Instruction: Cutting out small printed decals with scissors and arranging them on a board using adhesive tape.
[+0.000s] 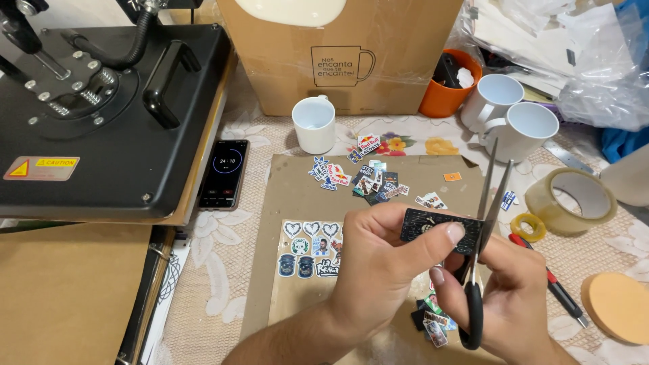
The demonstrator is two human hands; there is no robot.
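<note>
At frame centre, you hold a small dark rectangular sticker cutout (pixel 433 226) with pale markings, above the brown paper sheet (pixel 297 203) on the tabletop. Your left hand (pixel 378 267) pinches it between thumb and fingers (pixel 454 233), palm turned inward. Your right hand (pixel 503 290), at lower right, grips black-handled scissors (pixel 483 236), blades slightly parted, pointing up, meeting the cutout's right edge.

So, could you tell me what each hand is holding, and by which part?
The left hand pinches a small dark printed piece by its lower edge. The right hand holds black-handled scissors by the handle loops, blades open at the piece's right end.
</note>
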